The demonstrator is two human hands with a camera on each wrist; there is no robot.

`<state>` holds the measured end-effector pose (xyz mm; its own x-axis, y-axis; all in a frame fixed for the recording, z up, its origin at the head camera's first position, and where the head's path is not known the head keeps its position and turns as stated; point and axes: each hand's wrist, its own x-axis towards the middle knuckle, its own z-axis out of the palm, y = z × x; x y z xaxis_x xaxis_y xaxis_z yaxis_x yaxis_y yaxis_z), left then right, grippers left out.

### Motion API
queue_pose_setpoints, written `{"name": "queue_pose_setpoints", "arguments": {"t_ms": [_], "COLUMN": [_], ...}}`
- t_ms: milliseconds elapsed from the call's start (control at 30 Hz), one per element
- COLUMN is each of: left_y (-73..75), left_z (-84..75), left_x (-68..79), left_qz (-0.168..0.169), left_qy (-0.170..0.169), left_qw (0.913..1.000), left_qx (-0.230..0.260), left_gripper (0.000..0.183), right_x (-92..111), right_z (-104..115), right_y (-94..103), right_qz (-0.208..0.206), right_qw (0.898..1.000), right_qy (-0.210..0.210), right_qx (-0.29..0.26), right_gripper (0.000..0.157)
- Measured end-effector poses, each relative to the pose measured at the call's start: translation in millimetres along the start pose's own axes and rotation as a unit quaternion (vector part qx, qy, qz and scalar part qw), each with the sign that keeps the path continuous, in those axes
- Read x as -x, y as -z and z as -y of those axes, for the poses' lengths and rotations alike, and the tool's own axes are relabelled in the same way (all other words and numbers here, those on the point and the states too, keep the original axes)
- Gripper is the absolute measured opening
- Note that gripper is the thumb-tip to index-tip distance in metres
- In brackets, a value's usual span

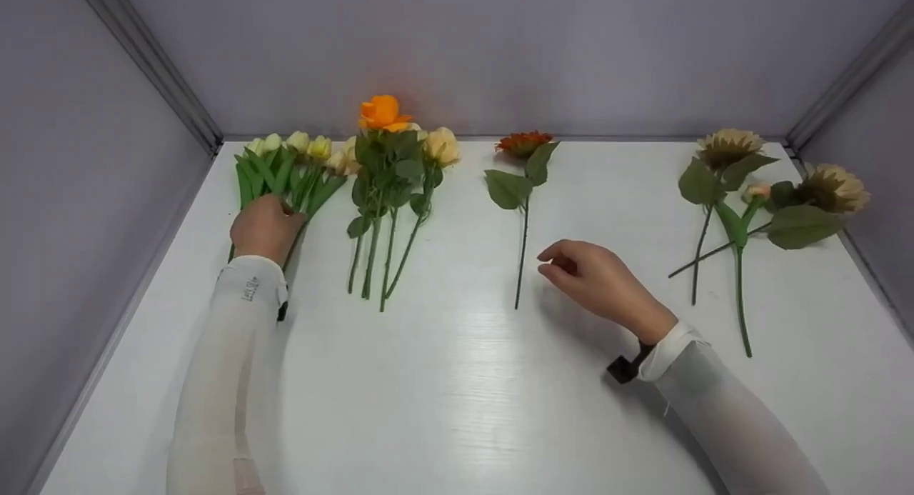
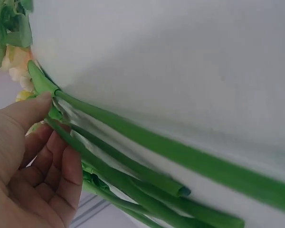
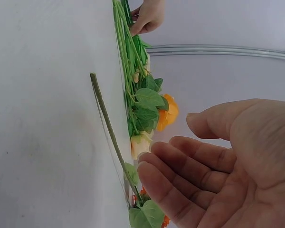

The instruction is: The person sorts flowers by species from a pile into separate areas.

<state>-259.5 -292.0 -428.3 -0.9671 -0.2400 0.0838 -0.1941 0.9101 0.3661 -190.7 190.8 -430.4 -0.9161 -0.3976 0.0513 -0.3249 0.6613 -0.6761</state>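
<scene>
At the table's left, my left hand (image 1: pixel 265 227) lies over a bunch of pale yellow tulips (image 1: pixel 289 168). In the left wrist view the thumb (image 2: pixel 43 102) rests at the leaf base of one tulip, with the other fingers curled around the nearby green stems (image 2: pixel 99 161). My right hand (image 1: pixel 596 281) hovers over the middle right with its fingers loosely bent and nothing in them. Nearest to it is a rust-orange flower (image 1: pixel 525 145) lying on the table, its thin stem (image 3: pixel 107 116) just left of the fingertips in the head view.
Beside the tulips lie an orange rose (image 1: pixel 384 113) and several peach roses (image 1: pixel 441 146). At the right are two beige sunflowers (image 1: pixel 730 150) with crossed stems and a pink-tipped tulip (image 1: pixel 755 192). Grey panels (image 1: pixel 500 52) wall the white table (image 1: pixel 428 395) on three sides.
</scene>
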Motion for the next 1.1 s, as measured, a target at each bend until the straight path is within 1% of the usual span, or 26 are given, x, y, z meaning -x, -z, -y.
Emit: {"name": "queue_pose_setpoints", "arguments": {"t_ms": [67, 133, 200, 267, 333, 400, 500, 633, 700, 800, 967, 1033, 1100], "left_y": [2.8, 6.3, 10.2, 13.5, 14.3, 11.6, 3.3, -9.7, -16.1, -26.0, -43.8, -50.8, -57.0], "left_z": [-0.7, -3.6, -10.4, -21.7, -37.4, -55.1, -83.9, -124.7, -145.3, -174.3, -212.6, -225.2, -236.9], "left_x": [0.1, 0.0, -0.1, 1.1, 3.8, 8.0, 18.3, 37.0, 47.5, 64.7, 93.3, 104.2, 114.5], "left_qz": [-0.006, -0.02, -0.034, -0.049, -0.058, -0.059, -0.05, -0.031, -0.024, -0.022, -0.027, -0.021, -0.011], "left_qy": [0.008, 0.006, -0.005, -0.03, -0.06, -0.096, -0.15, -0.216, -0.247, -0.299, -0.398, -0.43, -0.456], "left_qw": [0.9999, 0.9997, 0.999, 0.9971, 0.9936, 0.9891, 0.9822, 0.9711, 0.9635, 0.9478, 0.9109, 0.8974, 0.8853], "left_qx": [0.006, 0.015, 0.029, 0.05, 0.077, 0.095, 0.101, 0.098, 0.102, 0.108, 0.104, 0.097, 0.092], "left_gripper": [0.037, 0.044, 0.05, 0.054, 0.054, 0.052, 0.05, 0.05, 0.048, 0.043, 0.038, 0.037, 0.036], "right_x": [-0.5, -1.2, -1.6, -2.1, -2.3, -1.4, 0.5, 4.7, 8.3, 15.3, 31.4, 38.4, 45.0], "right_z": [-1.1, -3.0, -6.2, -11.1, -17.4, -22.9, -30.9, -41.4, -47.5, -58.4, -81.3, -90.4, -98.3], "right_y": [2.3, 5.5, 10.0, 16.0, 23.1, 31.1, 43.0, 59.3, 68.6, 85.5, 118.5, 130.3, 139.7], "right_qz": [-0.002, -0.006, -0.011, -0.019, -0.03, -0.042, -0.064, -0.091, -0.103, -0.116, -0.115, -0.112, -0.111], "right_qw": [1.0, 1.0, 1.0, 0.999, 0.999, 0.997, 0.994, 0.99, 0.987, 0.982, 0.973, 0.97, 0.966], "right_qy": [-0.004, -0.009, -0.017, -0.028, -0.043, -0.057, -0.082, -0.107, -0.121, -0.146, -0.199, -0.214, -0.226], "right_qx": [-0.002, -0.003, -0.005, -0.009, -0.015, -0.021, -0.027, -0.029, -0.02, -0.007, 0.003, 0.023, 0.056], "right_gripper": [0.034, 0.034, 0.034, 0.032, 0.031, 0.032, 0.033, 0.034, 0.036, 0.042, 0.059, 0.063, 0.063]}}
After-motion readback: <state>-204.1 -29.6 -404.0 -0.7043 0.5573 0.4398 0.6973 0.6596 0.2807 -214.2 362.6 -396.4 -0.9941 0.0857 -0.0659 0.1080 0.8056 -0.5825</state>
